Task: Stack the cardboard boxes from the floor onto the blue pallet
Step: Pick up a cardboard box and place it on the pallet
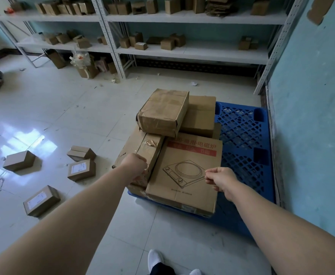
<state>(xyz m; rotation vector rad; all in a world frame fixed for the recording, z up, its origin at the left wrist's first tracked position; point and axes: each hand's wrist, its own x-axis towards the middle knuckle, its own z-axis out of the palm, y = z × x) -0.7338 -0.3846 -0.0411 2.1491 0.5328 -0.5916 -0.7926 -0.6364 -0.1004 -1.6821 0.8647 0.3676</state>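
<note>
White shelving [192, 51] stands beside a teal wall [311, 116] on tiled floor [63, 108].

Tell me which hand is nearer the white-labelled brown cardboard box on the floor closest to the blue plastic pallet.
Left. The left hand is over the stack's left edge, right of that labelled box; the right hand is farther right, over the cooker-printed carton.

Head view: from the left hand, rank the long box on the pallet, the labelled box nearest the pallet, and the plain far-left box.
1. Long box, at the left hand.
2. Labelled box, close by, left.
3. Plain box, far left.
</note>
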